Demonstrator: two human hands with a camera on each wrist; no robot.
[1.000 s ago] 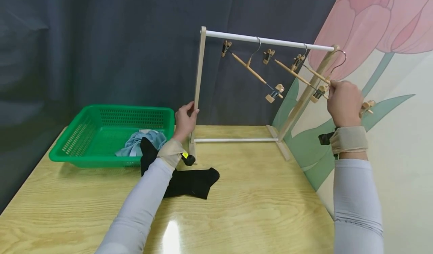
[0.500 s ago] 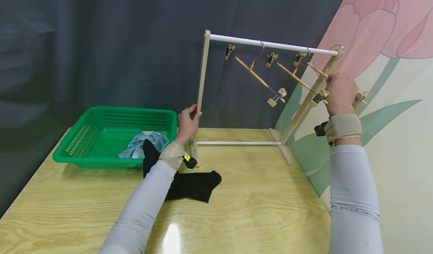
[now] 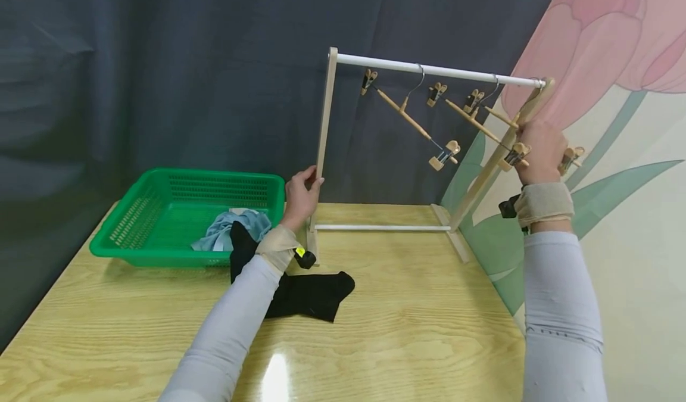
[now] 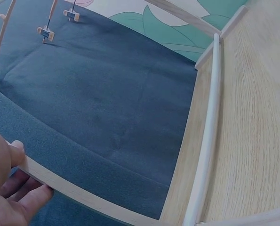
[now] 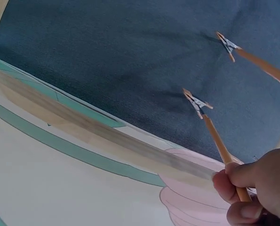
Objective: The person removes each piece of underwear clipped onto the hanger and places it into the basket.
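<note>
A small clothes rack with a white top rail (image 3: 396, 64) stands at the back right of the table. My left hand (image 3: 302, 196) pinches its left wooden post (image 4: 83, 193) between thumb and fingers. Out at the rack's right end, my right hand (image 3: 541, 150) grips the wooden bar of a clip hanger (image 5: 217, 139). That hanger's metal hook reaches the rail's right end, close to the right post (image 3: 490, 164). Two more clip hangers, one near the middle (image 3: 404, 114) and another further right (image 3: 477, 123), hang from the rail with bare clips.
At the left is a green plastic basket (image 3: 161, 259) holding a crumpled light blue cloth (image 3: 214, 235). Black socks (image 3: 308, 295) lie on the wooden table (image 3: 407, 342), partly under the left forearm, one reaching the basket's rim. A flower-painted wall (image 3: 632, 211) borders the right side.
My right hand has brought its hanger in toward the rack, so the hook went from beside the right post to the rail's end. The left hand keeps its hold on the post.
</note>
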